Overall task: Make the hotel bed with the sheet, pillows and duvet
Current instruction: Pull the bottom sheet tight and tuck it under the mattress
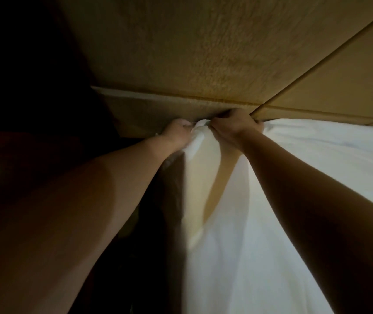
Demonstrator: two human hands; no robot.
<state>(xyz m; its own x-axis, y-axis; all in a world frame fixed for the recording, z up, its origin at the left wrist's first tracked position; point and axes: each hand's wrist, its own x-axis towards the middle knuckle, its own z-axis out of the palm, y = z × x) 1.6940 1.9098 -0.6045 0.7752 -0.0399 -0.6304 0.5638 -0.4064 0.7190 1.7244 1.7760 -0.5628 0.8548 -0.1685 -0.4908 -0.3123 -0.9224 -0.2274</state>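
Note:
A white sheet (316, 168) covers the bed at the right and lower middle. Its corner is bunched up at the head of the bed, against the tan padded headboard (203, 53). My left hand (177, 132) grips the bunched corner from the left, fingers curled into the cloth. My right hand (237, 124) grips the same corner from the right, knuckles up, close to the headboard's lower edge. Between my forearms a yellowish strip of mattress (205, 177) shows where the sheet is lifted. No pillows or duvet are in view.
The headboard has a stitched seam (316, 55) running diagonally to the upper right. Left of the bed lies a dark gap (33, 75) where nothing can be made out. The bed's left side drops into shadow.

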